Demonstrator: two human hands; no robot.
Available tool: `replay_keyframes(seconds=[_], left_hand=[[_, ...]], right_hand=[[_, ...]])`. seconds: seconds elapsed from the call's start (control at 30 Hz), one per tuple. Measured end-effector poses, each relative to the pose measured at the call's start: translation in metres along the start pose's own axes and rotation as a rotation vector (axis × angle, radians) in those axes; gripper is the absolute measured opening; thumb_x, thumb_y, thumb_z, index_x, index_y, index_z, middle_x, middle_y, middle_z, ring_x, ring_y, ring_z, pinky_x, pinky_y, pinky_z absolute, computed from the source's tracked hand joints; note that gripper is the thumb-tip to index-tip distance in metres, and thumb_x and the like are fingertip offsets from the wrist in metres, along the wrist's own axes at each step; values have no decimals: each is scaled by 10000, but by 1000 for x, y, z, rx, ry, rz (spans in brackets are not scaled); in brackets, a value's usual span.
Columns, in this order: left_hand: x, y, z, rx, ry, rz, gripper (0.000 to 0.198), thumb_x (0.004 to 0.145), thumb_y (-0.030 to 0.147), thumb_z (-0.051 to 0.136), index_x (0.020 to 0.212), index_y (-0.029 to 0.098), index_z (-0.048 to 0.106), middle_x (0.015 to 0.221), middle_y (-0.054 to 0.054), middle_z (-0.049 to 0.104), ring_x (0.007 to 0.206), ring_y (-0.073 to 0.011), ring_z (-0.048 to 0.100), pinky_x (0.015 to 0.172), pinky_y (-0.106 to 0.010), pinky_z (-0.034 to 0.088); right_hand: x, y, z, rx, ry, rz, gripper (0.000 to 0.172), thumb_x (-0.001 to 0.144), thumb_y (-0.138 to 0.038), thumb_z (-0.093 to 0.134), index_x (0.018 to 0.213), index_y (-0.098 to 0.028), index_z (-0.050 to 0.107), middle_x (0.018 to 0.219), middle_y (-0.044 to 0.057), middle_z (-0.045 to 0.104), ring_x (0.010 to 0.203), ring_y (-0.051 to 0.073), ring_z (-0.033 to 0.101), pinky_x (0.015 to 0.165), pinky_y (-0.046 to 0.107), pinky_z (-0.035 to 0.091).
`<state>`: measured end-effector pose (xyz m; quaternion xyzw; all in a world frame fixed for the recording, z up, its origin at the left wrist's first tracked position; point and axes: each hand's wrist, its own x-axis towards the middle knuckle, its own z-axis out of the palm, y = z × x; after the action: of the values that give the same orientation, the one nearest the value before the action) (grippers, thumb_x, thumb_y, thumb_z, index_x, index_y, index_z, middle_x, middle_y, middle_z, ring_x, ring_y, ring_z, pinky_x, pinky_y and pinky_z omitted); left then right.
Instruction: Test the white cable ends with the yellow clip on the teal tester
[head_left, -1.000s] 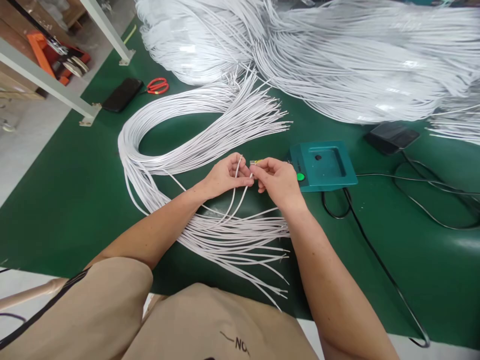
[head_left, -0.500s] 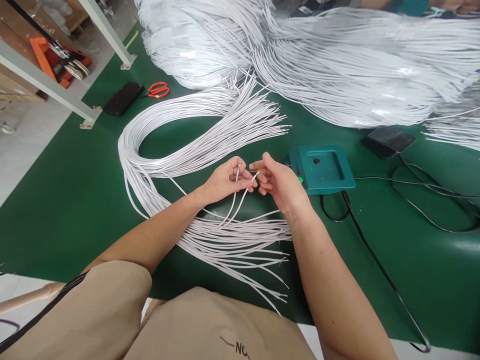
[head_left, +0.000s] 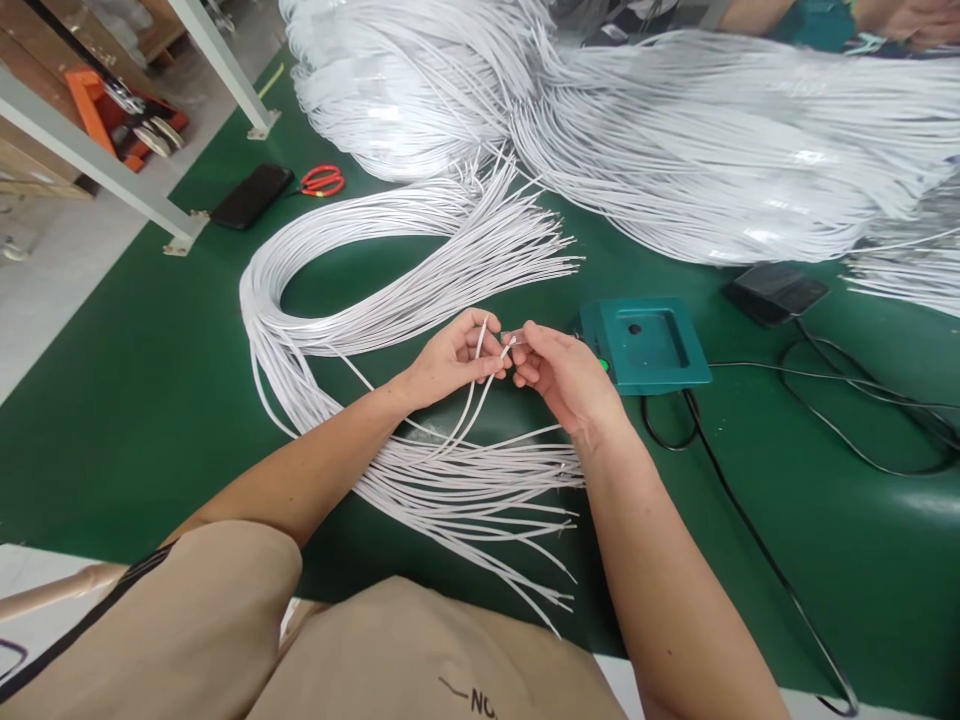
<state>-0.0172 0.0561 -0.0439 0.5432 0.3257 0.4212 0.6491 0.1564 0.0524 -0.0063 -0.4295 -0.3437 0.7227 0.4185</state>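
Note:
Two thin white cables rise from the lower strands, and my left hand is closed around them near their ends. One tip stands up above the left fingers, while the other points toward my right hand. The right thumb and forefinger are pinched together beside that second tip. Between them is a small, pale, see-through piece, too small to name. Both hands are nearly touching above the green table. Under my forearms a bent bundle of white cables lies with its loose ends fanned to the right.
A teal device with a recessed top sits right of my hands, its black cord trailing toward me. Behind it is a black box with wires. Large cable heaps fill the back. Red-handled scissors and a black phone-like object lie left.
My right thumb and forefinger have closed into a pinch at the cable tip, where a pale see-through piece now shows. My left hand keeps its hold on the cables.

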Motion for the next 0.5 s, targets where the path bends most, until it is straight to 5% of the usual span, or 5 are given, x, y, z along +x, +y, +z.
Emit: replay_keyframes(seconds=[0.2,0.5], left_hand=[[-1,-2,-2,75,-38,37,569,814,285,689,1335,269,462,834,-7,610,738,-107,609,616,-205,478],[-2,1,1,64,-1,-13,470,791,341,702,1234,234,584,895,-27,611,763,-112,603,647,-208,510]], right_hand=[[-1,1,2,-45,30,-15,343,679,-470,782,739,-155,661,655,-13,587,532,63,446,573,229,470],[-5,-3,2,-85,21,-5,239,686,-370,764,754,-160,674,694,-2,631,576,75,524,645,239,505]])
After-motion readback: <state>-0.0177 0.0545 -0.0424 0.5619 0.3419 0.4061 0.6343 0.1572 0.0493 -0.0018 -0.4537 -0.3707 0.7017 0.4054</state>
